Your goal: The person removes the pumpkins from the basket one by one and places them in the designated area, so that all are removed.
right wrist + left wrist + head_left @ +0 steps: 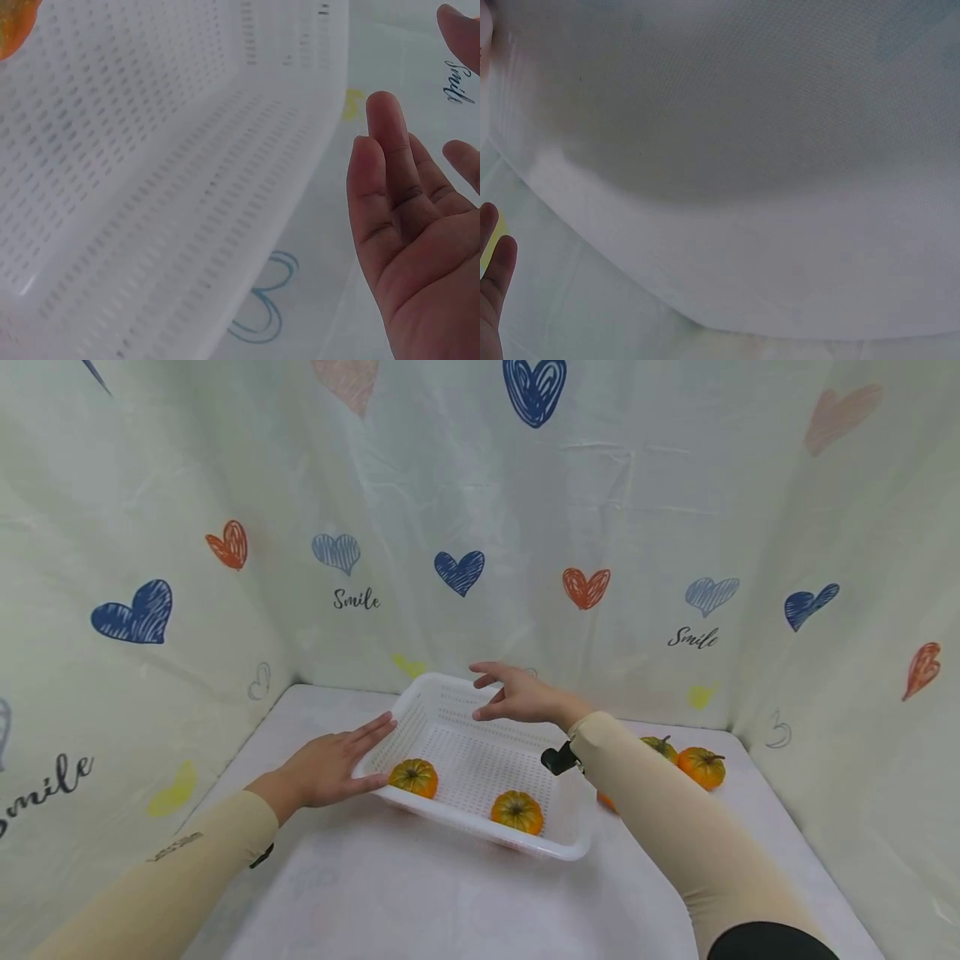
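Observation:
A white perforated plastic basket [465,760] stands at an angle on the table in the head view. Two small orange-and-green pumpkins lie inside: one pumpkin [413,777] in the left corner, another pumpkin [517,812] along the front wall. My left hand [330,768] rests against the basket's left rim, fingers extended and thumb at the front corner. In the left wrist view only a few straight fingers [504,262] show. Above the basket's far rim hovers my right hand [521,695], fingers loosely spread and holding nothing. The right wrist view shows that hand [420,247] beside the basket wall [187,202].
Right of the basket, partly behind my right forearm, are more pumpkins: an orange pumpkin [702,767], a greener pumpkin [660,745] and a mostly hidden orange one. A white cloth covers the table [420,893]. Heart-printed curtains [465,485] enclose the back and sides.

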Tool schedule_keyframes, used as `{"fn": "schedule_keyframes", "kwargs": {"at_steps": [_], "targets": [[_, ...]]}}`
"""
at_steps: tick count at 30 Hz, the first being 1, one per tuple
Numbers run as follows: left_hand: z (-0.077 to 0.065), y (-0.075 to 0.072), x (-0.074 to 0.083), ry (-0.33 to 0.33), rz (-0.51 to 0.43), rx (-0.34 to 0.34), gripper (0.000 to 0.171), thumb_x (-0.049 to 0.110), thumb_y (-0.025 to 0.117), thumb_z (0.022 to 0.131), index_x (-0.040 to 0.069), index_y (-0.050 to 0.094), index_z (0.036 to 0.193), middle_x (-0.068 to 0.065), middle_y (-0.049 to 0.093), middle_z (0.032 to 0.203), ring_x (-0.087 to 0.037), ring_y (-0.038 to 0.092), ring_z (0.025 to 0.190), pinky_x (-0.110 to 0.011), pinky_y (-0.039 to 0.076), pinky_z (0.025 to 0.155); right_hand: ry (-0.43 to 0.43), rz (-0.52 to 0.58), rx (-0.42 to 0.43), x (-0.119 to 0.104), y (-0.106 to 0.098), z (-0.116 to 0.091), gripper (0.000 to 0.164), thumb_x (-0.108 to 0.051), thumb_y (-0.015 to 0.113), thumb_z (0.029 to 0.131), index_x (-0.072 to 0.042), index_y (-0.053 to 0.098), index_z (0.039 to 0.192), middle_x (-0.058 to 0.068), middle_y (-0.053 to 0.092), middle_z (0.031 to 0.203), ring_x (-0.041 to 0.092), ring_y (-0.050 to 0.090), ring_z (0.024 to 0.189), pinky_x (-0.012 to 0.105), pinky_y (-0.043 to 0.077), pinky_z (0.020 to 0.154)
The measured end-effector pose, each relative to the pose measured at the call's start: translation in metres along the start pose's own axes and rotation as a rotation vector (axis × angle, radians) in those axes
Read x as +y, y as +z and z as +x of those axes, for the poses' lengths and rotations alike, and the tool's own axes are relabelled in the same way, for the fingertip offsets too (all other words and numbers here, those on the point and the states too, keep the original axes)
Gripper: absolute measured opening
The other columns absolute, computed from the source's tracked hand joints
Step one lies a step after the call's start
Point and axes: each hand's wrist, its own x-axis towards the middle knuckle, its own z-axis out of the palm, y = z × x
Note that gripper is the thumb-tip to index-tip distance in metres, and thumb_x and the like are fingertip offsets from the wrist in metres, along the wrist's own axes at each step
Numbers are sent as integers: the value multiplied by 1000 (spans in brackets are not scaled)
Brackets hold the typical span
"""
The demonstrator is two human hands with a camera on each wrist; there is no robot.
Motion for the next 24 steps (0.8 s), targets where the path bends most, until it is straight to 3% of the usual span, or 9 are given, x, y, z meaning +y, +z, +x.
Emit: {"fn": "schedule_keyframes", "kwargs": {"at_steps": [13, 24], "targets": [[2, 0, 0, -22, -2, -10, 88, 66, 51, 93, 22, 18, 161, 2, 14, 166, -35, 51, 130, -59, 41, 102, -16, 67, -57, 4, 39, 29, 82, -27, 79, 88, -21, 33, 156, 13, 48, 146, 26, 62, 113, 36, 54, 90], [1, 2, -3, 5, -2, 12, 87, 66, 50, 94, 20, 21, 161, 1, 16, 166, -35, 55, 125, -58, 44, 100, 4, 66, -130, 8, 73, 46, 82, -27, 79, 88, -15, 35, 155, 13, 49, 145, 21, 64, 109, 36, 54, 91]]}}
